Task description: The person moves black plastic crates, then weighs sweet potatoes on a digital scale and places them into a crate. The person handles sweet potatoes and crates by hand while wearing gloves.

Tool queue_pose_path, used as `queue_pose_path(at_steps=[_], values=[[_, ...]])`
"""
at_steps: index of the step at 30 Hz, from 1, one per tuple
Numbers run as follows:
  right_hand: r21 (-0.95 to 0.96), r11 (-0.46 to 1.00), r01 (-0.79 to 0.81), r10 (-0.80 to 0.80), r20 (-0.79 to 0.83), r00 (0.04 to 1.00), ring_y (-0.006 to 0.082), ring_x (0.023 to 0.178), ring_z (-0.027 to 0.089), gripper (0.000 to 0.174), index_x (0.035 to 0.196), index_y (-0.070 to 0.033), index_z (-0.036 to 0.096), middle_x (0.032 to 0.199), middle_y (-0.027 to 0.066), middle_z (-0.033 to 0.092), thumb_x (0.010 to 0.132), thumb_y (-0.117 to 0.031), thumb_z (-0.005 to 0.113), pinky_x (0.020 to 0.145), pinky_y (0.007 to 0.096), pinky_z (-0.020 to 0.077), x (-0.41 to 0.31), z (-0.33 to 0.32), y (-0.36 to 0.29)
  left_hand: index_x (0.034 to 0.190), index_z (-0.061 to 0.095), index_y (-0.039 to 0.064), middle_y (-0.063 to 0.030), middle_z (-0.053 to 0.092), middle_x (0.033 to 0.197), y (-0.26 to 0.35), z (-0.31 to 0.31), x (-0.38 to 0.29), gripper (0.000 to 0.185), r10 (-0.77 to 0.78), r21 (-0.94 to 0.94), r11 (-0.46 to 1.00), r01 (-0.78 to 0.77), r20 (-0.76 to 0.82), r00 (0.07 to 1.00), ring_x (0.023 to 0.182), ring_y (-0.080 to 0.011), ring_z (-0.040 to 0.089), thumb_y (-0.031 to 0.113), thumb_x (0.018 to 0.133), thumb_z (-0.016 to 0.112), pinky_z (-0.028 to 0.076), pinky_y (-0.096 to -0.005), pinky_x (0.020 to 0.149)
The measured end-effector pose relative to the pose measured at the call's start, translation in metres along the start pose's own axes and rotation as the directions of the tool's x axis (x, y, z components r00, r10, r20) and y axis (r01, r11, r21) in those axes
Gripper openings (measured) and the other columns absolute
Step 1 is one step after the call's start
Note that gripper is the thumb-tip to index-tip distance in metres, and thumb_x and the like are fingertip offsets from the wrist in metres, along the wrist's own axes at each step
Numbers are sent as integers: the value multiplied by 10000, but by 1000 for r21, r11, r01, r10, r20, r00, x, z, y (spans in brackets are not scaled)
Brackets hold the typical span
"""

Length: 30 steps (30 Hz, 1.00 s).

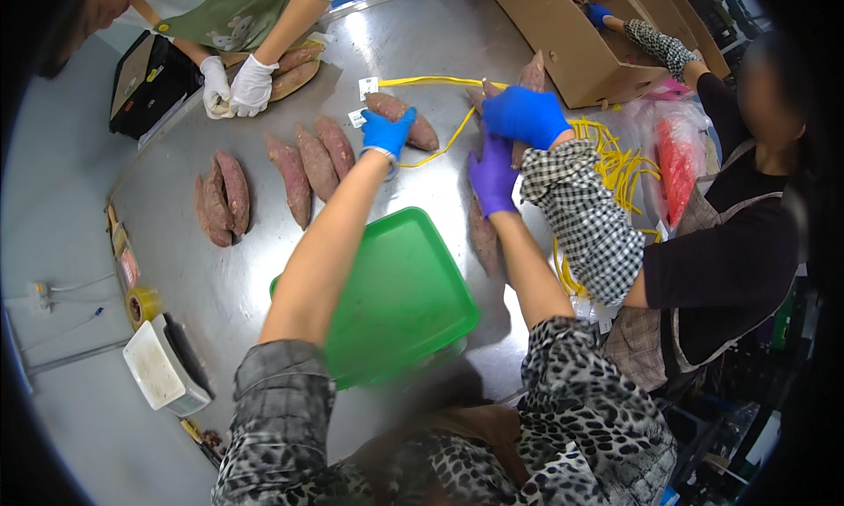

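Observation:
My left hand (388, 134), in a light-blue glove, is closed over a sweet potato (422, 131) at the table's upper middle. A yellow strap (435, 81) with a white tag (368, 88) lies beside it. My right hand (494, 173), in a purple glove, is at a group of sweet potatoes on the right, partly under a co-worker's blue-gloved hand; its grip is hidden. Another sweet potato (484, 239) lies by my right wrist. Several sweet potatoes (316, 162) lie left of my left hand, and a tight bunch (221, 199) lies farther left. A green tray (402, 295) sits between my forearms.
A co-worker in white gloves stands at the upper left near more sweet potatoes (295, 79). Another reaches in from the right, one hand in a cardboard box (580, 64). Yellow straps (616, 170) are heaped at right. A white scale (161, 367) and tape roll (143, 306) line the left edge.

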State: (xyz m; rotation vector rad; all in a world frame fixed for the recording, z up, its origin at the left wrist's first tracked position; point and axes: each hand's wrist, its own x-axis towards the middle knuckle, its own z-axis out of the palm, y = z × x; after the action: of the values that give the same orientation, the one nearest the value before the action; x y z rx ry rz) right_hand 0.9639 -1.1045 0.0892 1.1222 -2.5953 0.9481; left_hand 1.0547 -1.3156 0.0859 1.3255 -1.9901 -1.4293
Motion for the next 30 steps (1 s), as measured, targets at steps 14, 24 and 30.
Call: queue_pose_path(at_steps=[14, 24, 30], values=[[-46, 972, -229, 221, -143, 965, 378, 1266, 446, 613, 1389, -35, 408, 1411, 217, 430, 838, -164, 641, 1067, 425, 346, 36, -22, 28, 1463, 333, 92, -110, 481, 1389, 91, -110, -146, 709, -27, -700, 696, 159, 195, 980, 1247, -247, 496, 245, 858, 669, 406, -319, 1037], [534, 843, -63, 103, -45, 994, 340, 1147, 561, 731, 1380, -75, 474, 1255, 205, 558, 748, -318, 752, 965, 414, 444, -53, -90, -83, 1522, 80, 43, -268, 332, 1442, -45, -130, -331, 982, 239, -161, 947, -279, -229, 944, 1313, -391, 398, 252, 814, 728, 367, -434, 1073], [358, 934, -8, -77, 220, 972, 348, 960, 613, 684, 1375, -214, 515, 1036, 184, 588, 755, -434, 701, 807, 416, 510, -175, -126, -184, 1518, 43, 42, -333, 352, 1333, -61, -105, -345, 980, 184, 69, 983, -171, -354, 917, 1194, -509, 435, 301, 835, 698, 411, -492, 998]])
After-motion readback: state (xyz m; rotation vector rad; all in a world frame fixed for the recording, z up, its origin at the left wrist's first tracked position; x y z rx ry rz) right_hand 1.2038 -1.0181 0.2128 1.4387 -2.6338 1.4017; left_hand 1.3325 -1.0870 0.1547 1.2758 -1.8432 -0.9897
